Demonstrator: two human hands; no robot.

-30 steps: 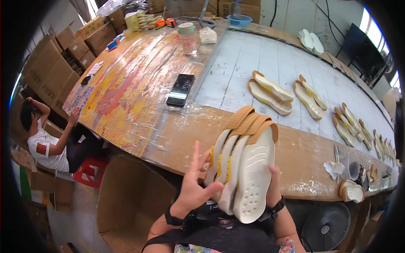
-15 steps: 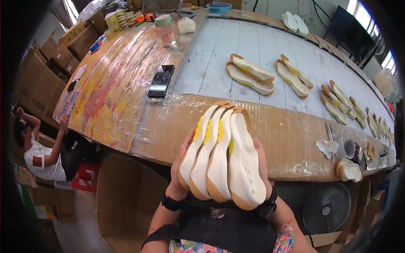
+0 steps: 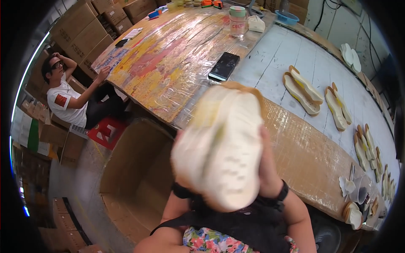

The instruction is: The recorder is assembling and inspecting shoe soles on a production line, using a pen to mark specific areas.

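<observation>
"Holding appears to be the step in hand; what lies between the hands?"

"A bundle of cream-white, tan-rimmed moulded shoe soles [image 3: 241, 135], yellow-marked at one side, raised in front of a black cloth apron [image 3: 257, 221]. Blur prevents a full count; at least two show."

"How do the hands stand?"

"Apart, one at each side of the bundle. The bare right hand [image 3: 268, 168] is clasped along its right edge; the bare left hand [image 3: 179, 135] is largely hidden behind the left edge, so its finger hold cannot be told."

"What would the next move call for?"

"In judgement, even inward pressure from both sides, since stacked layers could slip."

"Which objects surround the hands?"

"Beyond and to the right of the right hand, a pair of tan-edged cream soles [image 3: 300, 93] rests on a whitish flat board [image 3: 274, 50]. Straight ahead lies a black rectangular phone [image 3: 224, 66]; below and left of the left hand gapes an open brown cardboard box [image 3: 139, 156]."
</observation>
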